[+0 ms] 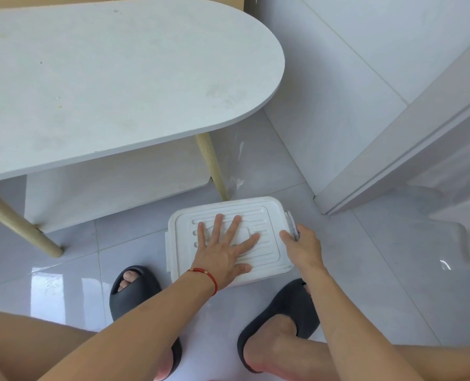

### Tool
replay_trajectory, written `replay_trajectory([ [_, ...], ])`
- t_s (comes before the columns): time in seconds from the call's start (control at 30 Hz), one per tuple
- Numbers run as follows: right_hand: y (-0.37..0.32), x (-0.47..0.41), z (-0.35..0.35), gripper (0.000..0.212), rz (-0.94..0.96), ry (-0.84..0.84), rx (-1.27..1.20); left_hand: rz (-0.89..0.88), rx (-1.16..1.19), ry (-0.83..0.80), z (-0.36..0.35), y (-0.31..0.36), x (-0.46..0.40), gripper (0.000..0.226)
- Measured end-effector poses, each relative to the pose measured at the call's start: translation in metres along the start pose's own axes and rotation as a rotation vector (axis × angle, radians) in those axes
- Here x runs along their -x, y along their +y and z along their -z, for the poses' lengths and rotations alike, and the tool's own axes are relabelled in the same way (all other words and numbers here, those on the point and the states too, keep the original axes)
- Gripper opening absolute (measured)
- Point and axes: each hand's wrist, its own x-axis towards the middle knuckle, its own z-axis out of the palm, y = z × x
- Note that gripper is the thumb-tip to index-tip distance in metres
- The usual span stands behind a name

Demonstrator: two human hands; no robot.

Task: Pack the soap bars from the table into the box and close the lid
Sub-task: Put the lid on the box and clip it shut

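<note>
At the far left the white oval worktop (pixel 96 86) shows no soap bars on the part that is in view, so the packing looks finished, though its left end runs out of frame and the bars themselves are nowhere visible. Below it, on the glossy tiled floor (pixel 365 270), two feet in dark slippers (pixel 134 292) stand either side of the work. Between them sits the white box (pixel 228 240), just beside the worktop's wooden leg (pixel 213 166), with its ribbed lid (pixel 264 215) already laid on top. The left hand (pixel 222 248) lies flat on the lid, fingers spread wide and gripping nothing, apparently pressing it down; a red cord bracelet (pixel 206 274) circles that wrist. Further right, the right hand (pixel 301 246) is curled at the box's right edge, its fingers closed about the grey side latch (pixel 292 225). Whether that latch has snapped home cannot be told from here. As a judgement, the task is nearly done: what remains is securing this latch, and perhaps the one on the left side.
</note>
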Motion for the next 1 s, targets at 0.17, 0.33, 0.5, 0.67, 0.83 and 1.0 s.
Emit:
replay_trajectory([
  [0.17,-0.010,0.010,-0.008,0.023,0.059,0.102,0.107,-0.003,0.014,-0.004,-0.002,0.000,0.001,0.072],
  [0.33,-0.012,0.013,-0.008,0.026,0.069,0.159,0.162,-0.005,0.221,0.134,0.004,-0.007,0.008,0.077],
  [0.5,-0.012,0.015,-0.005,0.026,0.095,0.138,0.216,0.523,0.582,0.438,-0.005,-0.090,0.046,0.094],
  [0.67,-0.014,0.015,-0.007,0.025,0.099,0.143,0.242,0.811,1.458,-0.113,-0.009,-0.115,0.061,0.140],
  [0.83,-0.011,0.015,-0.009,0.025,0.098,0.151,0.267,0.838,1.545,0.135,-0.018,-0.097,0.061,0.064],
  [1.0,-0.008,0.017,-0.011,0.025,0.107,0.141,0.274,0.874,0.942,0.248,0.002,-0.073,0.058,0.036],
])
